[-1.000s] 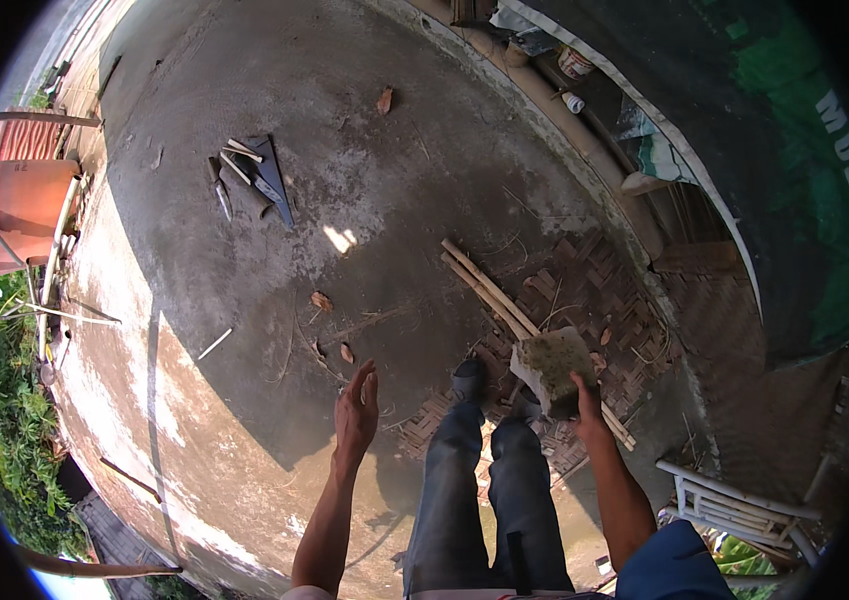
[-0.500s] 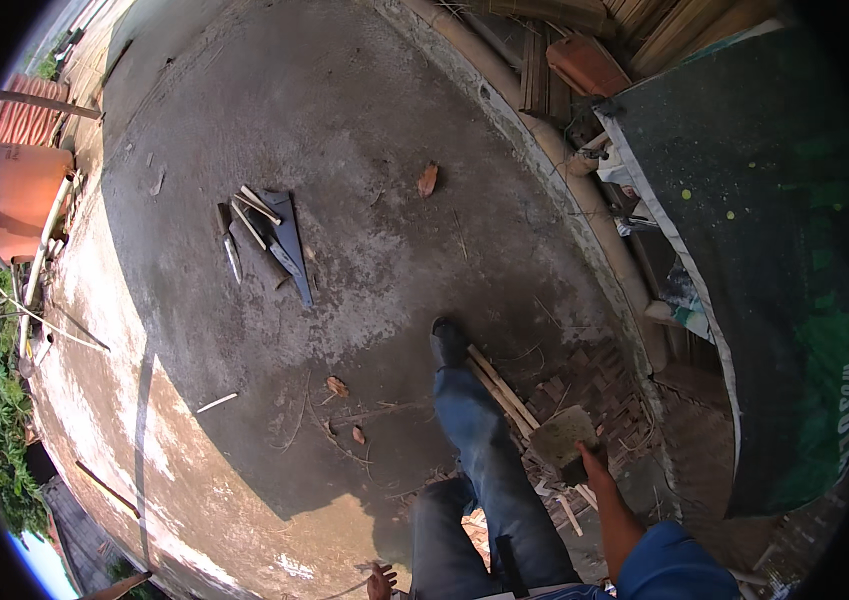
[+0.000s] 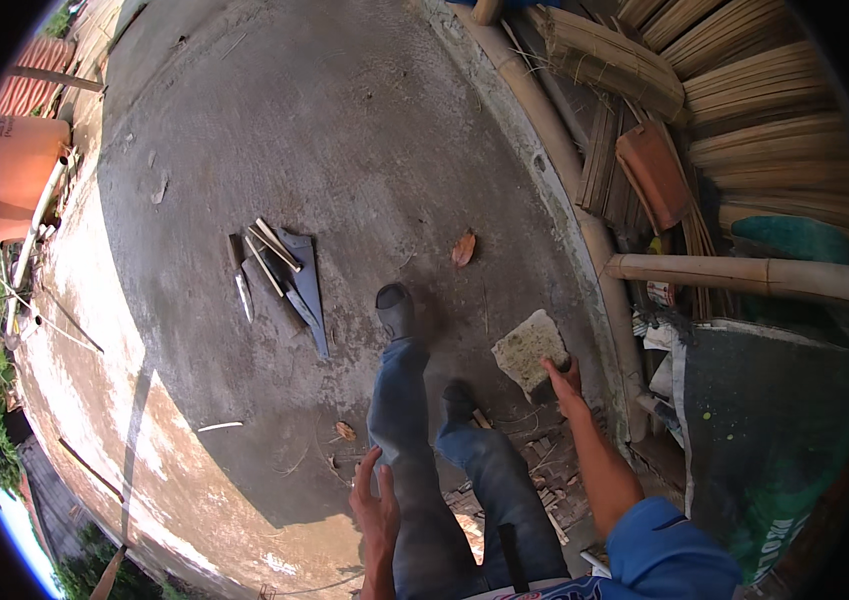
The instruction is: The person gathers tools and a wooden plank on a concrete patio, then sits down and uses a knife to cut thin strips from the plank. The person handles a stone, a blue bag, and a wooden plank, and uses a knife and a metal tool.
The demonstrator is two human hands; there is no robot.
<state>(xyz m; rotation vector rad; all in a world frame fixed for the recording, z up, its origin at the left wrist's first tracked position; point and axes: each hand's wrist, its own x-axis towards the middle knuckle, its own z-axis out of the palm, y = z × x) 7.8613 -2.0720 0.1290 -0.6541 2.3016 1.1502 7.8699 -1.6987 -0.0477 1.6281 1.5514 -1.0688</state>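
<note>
The right hand (image 3: 566, 378) stays clamped on the flat grey stone slab (image 3: 530, 351), now carried forward at four o'clock of the leading dark boot (image 3: 395, 308); the left hand (image 3: 376, 508) swings empty, fingers apart; the bundle of blades and bamboo strips (image 3: 277, 272) on the concrete floor (image 3: 344, 130) lies nearer, at ten o'clock.

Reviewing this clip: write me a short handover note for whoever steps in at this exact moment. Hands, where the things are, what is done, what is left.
Right hand: holds a flat grey stone block by its lower edge, fingers curled on it, carried out over the concrete floor.
Left hand: empty, fingers spread, beside the left thigh.
Things: a small pile of blades and sticks lies on the concrete ahead and to the left. Bamboo poles and bundled slats sit along the right edge.
Done: the block is off the ground and in hand.
Left: the block is not yet set down anywhere; the pile lies untouched.
</note>
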